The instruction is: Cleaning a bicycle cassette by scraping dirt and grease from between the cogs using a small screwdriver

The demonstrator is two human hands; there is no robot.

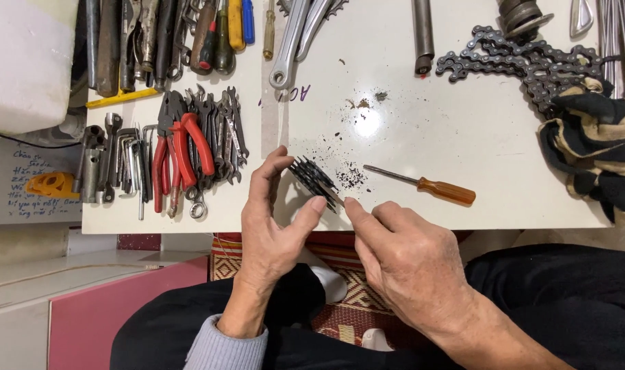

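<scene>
A stack of dark toothed sprockets, a bicycle cassette point(314, 181), stands tilted on edge on the white table point(463, 137), close to its near edge. The left hand point(275, 223) grips the cassette, forefinger curled over its far side and thumb pressed to its near side. The right hand point(401, 257) comes in from the right of the cassette, fingers drawn narrow around a thin metal pick point(334, 200) whose tip touches the sprockets; how firmly it is pinched cannot be told.

Black grit point(350, 177) lies scattered on the table just right of the cassette. Beyond the grit, right of the cassette, lies a screwdriver with an orange handle point(425, 186), apart from both hands. Left of the cassette sit red-handled pliers point(179, 147) among a spread of spanners point(223, 133) and hex keys point(124, 164). Far right and above the cassette, a bicycle chain point(525, 58) lies heaped, touching a pair of black and tan work gloves point(593, 147). Straight above the cassette, a silver crank arm point(292, 41) lies at the table's far side.
</scene>
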